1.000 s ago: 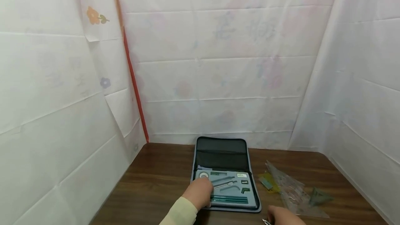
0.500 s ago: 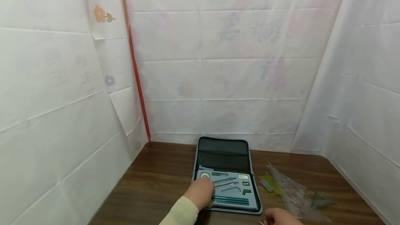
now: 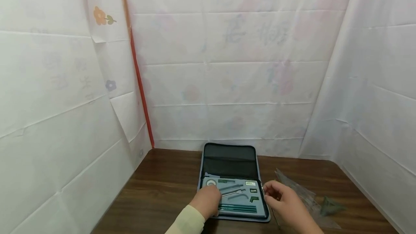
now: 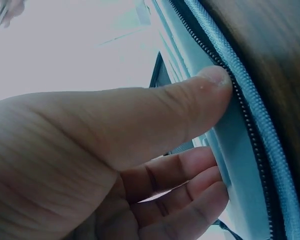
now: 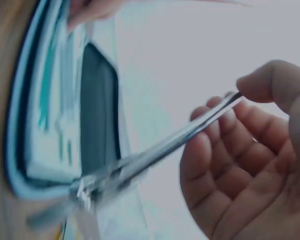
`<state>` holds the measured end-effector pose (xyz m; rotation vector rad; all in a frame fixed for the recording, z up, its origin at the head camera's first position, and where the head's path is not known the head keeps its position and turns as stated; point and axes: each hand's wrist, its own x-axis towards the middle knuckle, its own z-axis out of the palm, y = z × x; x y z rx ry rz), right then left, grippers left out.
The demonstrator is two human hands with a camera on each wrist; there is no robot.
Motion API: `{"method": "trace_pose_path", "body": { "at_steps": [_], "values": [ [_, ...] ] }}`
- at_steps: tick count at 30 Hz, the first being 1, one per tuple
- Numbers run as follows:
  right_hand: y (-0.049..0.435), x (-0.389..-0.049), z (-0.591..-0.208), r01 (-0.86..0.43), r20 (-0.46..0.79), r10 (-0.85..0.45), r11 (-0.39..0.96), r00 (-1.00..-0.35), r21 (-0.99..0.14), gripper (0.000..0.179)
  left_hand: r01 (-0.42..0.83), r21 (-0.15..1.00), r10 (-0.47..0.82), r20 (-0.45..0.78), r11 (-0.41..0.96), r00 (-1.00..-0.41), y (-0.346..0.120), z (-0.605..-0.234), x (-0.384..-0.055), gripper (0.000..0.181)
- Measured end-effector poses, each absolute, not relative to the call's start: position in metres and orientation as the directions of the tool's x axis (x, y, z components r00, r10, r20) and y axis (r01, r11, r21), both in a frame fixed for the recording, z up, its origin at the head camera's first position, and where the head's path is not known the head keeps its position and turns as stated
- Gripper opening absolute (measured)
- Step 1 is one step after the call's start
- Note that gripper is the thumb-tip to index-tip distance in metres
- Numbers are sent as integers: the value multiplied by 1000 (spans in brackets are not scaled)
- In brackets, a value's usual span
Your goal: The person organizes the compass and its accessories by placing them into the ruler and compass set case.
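The head view is softly, evenly lit; both wrist views look washed-out and bluish (the right one smears the metal tool [image 5: 162, 143] with blur).

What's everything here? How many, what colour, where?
table: one, brown, underneath
case: one, bluish, on table
tray: one, grey, in case
pencils: about three, green, tray's front
small pieces: several, green, in tray
ring: one, white, tray's back
metal tool: one, silver, in tray
held tool: one, silver, by case
plastic: some, clear, table's right
triangular thing: one, green, by plastic
cloth: some, white, around table
strip: one, red, left corner
sleeve: one, yellowish, left arm
left hand: one, on tray's left
right hand: one, pinching held tool
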<state>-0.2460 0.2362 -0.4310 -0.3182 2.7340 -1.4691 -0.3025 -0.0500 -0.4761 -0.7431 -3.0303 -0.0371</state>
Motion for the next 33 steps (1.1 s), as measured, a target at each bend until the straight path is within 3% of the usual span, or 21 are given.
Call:
{"method": "trace_pose_path", "body": {
  "at_steps": [4,7,10,13,16,21,26,33],
  "values": [
    [220,-247,-421,-139,102,-111,420,-989,-897,20,460,132,466,-24,878,-884,-49,-470,-297,21],
    [210,-246,-419,-173,142,-106,414,-984,-894,22,463,375,497,6,803,-868,-45,-457,-290,30],
    [202,-247,-418,-315,261,-178,492,-949,-812,17,460,651,510,128,604,-850,-40,-438,-283,35],
    [196,-249,-418,-491,420,-259,543,-870,-682,24,469,792,475,263,390,-840,-37,-423,-275,31],
    [191,-249,-418,-609,530,-318,547,-786,-575,37,453,848,438,310,274,-844,-37,-416,-268,24],
    [185,-247,-417,-669,573,-363,531,-735,-521,41,396,906,422,305,147,-854,-38,-416,-265,15],
    [180,-248,-411,-706,627,-379,570,-681,-421,45,384,916,391,315,111,-865,-38,-418,-266,11],
    [172,-256,-406,-788,721,-452,579,-524,-209,43,297,955,325,281,0,-903,-38,-418,-269,14]
  ]
}}
